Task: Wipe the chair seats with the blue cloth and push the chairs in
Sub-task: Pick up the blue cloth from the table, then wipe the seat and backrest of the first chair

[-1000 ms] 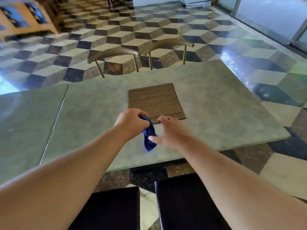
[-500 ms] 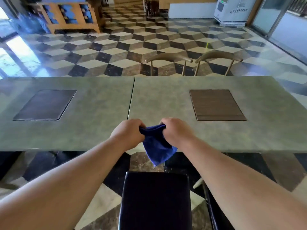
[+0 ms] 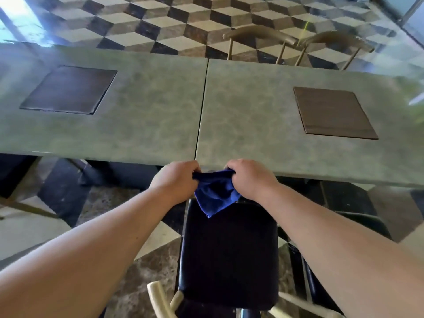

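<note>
Two hands are meeting at the near edge of the worktop (image 3: 146,125), and you are gripping the blue cloth (image 3: 214,195) between them. Your left hand (image 3: 175,180) is clenching the cloth's upper left end with its fingers curled closed around it; your right hand (image 3: 249,177) is doing the same at the upper right end, fingers closed on the fabric. The cloth is stretching between the two fists and sagging into a point that is hanging over the far part of the dark chair seat (image 3: 229,255), though you cannot tell whether the tip is touching the cushion.

That seat is sitting directly below your forearms, pulled out from the worktop, with pale frame pieces (image 3: 158,297) showing at its near end. A second dark seat (image 3: 358,221) is showing to the right, partly under the worktop edge.

The worktop is lying as two grey-green slabs meeting at a seam just beyond your hands. A dark square inset (image 3: 68,89) is lying on the left slab and a brown wooden one (image 3: 332,112) on the right. On the far right side, two curved chair backs (image 3: 298,41) are standing against the worktop, with the cube-patterned floor (image 3: 174,21) beyond.
</note>
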### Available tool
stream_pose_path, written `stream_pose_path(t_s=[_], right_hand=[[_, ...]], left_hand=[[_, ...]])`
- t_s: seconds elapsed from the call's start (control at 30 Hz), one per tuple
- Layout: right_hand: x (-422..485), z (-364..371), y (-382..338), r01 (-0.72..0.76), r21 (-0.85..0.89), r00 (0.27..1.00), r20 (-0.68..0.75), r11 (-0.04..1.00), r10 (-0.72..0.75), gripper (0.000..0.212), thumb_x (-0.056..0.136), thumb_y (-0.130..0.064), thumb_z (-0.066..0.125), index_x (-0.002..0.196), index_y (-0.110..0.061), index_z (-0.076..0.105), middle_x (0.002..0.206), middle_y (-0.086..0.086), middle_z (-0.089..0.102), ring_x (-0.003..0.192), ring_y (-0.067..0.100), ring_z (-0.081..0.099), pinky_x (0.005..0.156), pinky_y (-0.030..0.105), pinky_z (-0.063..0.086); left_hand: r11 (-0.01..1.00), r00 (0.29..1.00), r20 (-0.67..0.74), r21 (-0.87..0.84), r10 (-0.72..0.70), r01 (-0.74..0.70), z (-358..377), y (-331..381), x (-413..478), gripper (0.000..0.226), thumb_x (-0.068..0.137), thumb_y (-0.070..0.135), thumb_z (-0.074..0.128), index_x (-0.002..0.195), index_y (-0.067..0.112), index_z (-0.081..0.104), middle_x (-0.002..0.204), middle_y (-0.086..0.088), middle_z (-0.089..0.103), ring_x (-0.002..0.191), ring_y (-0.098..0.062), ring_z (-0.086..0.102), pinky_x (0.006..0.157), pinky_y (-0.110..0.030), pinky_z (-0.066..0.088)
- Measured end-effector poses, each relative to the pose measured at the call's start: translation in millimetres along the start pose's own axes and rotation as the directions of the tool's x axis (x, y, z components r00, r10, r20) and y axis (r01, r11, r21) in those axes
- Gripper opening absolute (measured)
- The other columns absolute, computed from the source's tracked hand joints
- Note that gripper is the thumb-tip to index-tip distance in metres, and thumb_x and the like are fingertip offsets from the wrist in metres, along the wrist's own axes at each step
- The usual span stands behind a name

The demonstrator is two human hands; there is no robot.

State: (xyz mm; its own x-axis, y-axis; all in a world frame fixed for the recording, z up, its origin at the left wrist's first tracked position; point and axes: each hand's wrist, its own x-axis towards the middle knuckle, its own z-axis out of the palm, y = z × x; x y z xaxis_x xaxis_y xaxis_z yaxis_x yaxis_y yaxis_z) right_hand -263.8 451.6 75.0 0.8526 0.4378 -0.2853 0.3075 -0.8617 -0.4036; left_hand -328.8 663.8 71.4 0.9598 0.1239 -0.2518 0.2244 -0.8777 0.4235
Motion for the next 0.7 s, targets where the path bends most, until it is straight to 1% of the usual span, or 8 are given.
stream_pose_path(t_s=[0.1, 0.23, 0.33, 0.47, 0.53, 0.57, 0.63, 0.7], right_hand=[[16.4, 38.7, 14.6, 0.034, 0.016, 0.999, 0.028, 0.999, -0.034, 0.033, 0.080, -0.011, 0.045, 0.096, -0.035, 0.063, 0.095, -0.008, 0.063, 0.083, 0.021, 0.060, 0.071, 0.039, 0.053], [42.0, 98.0, 38.2, 0.080, 0.005, 0.997, 0.007, 0.997, -0.080, 0.032, 0.088, -0.011, 0.043, 0.102, -0.033, 0.062, 0.104, -0.004, 0.059, 0.087, 0.026, 0.058, 0.072, 0.040, 0.049], [63.5, 143.6, 56.5, 0.087, 0.017, 0.994, -0.059, 0.996, -0.086, 0.035, 0.090, -0.008, 0.045, 0.112, -0.028, 0.063, 0.105, 0.000, 0.059, 0.087, 0.029, 0.057, 0.071, 0.041, 0.049], [90.6, 206.8, 79.4, 0.152, 0.007, 0.979, -0.137, 0.988, -0.149, 0.025, 0.093, -0.013, 0.053, 0.115, -0.021, 0.061, 0.103, 0.001, 0.055, 0.085, 0.029, 0.055, 0.066, 0.037, 0.041], [99.1, 243.1, 91.0, 0.158, -0.013, 0.985, -0.064, 0.987, -0.158, 0.030, 0.094, -0.014, 0.051, 0.123, -0.021, 0.059, 0.114, 0.003, 0.057, 0.094, 0.030, 0.059, 0.072, 0.040, 0.048], [101.7, 261.6, 97.1, 0.152, -0.014, 0.988, 0.002, 0.988, -0.152, 0.035, 0.095, -0.013, 0.049, 0.128, -0.021, 0.058, 0.122, 0.004, 0.058, 0.102, 0.031, 0.060, 0.079, 0.044, 0.052], [102.4, 297.3, 107.2, 0.134, -0.030, 0.975, 0.181, 0.991, -0.127, 0.042, 0.098, -0.016, 0.046, 0.139, -0.024, 0.052, 0.135, 0.006, 0.053, 0.116, 0.032, 0.056, 0.091, 0.048, 0.052], [102.3, 326.4, 114.3, 0.135, -0.052, 0.944, 0.311, 0.990, -0.112, 0.044, 0.101, -0.025, 0.047, 0.145, -0.027, 0.046, 0.141, 0.006, 0.049, 0.121, 0.033, 0.053, 0.093, 0.050, 0.050]], left_hand=[[0.999, 0.999, -0.001, 0.007, -0.035, 0.035, 39.9, -17.5, 5.6, 0.017, 0.083, 0.026, 0.065, 0.097, 0.035, 0.064, 0.086, 0.010, 0.066, 0.078, -0.020, 0.061, 0.063, -0.035, 0.053], [0.998, 0.996, -0.063, -0.011, -0.058, 0.057, 98.0, -42.8, 19.7, 0.013, 0.084, 0.025, 0.064, 0.093, 0.032, 0.059, 0.088, 0.010, 0.062, 0.079, -0.024, 0.059, 0.060, -0.035, 0.044], [0.994, 0.987, -0.131, -0.076, -0.091, 0.082, 143.5, -61.1, 34.5, 0.014, 0.086, 0.022, 0.062, 0.094, 0.032, 0.057, 0.093, 0.010, 0.059, 0.079, -0.026, 0.058, 0.062, -0.037, 0.044], [0.984, 0.974, -0.159, -0.103, -0.160, 0.144, 207.3, -86.8, 55.9, 0.017, 0.088, 0.023, 0.063, 0.104, 0.027, 0.057, 0.102, 0.005, 0.058, 0.082, -0.028, 0.058, 0.065, -0.038, 0.046], [0.971, 0.972, -0.069, -0.099, -0.225, 0.218, 240.0, -102.1, 61.1, 0.029, 0.089, 0.028, 0.067, 0.115, 0.027, 0.055, 0.112, 0.001, 0.058, 0.091, -0.031, 0.061, 0.069, -0.039, 0.047], [0.960, 0.963, 0.024, -0.075, -0.268, 0.269, 256.0, -110.2, 61.8, 0.043, 0.088, 0.031, 0.071, 0.126, 0.027, 0.052, 0.122, -0.002, 0.057, 0.100, -0.034, 0.063, 0.074, -0.041, 0.051], [0.935, 0.901, 0.257, 0.022, -0.348, 0.355, 286.9, -127.5, 56.5, 0.080, 0.083, 0.036, 0.079, 0.149, 0.022, 0.036, 0.144, -0.007, 0.049, 0.121, -0.037, 0.060, 0.092, -0.047, 0.054], [0.921, 0.818, 0.436, 0.078, -0.375, 0.381, 313.4, -142.8, 45.4, 0.106, 0.079, 0.042, 0.084, 0.161, 0.019, 0.021, 0.153, -0.008, 0.044, 0.131, -0.034, 0.054, 0.105, -0.047, 0.049]])
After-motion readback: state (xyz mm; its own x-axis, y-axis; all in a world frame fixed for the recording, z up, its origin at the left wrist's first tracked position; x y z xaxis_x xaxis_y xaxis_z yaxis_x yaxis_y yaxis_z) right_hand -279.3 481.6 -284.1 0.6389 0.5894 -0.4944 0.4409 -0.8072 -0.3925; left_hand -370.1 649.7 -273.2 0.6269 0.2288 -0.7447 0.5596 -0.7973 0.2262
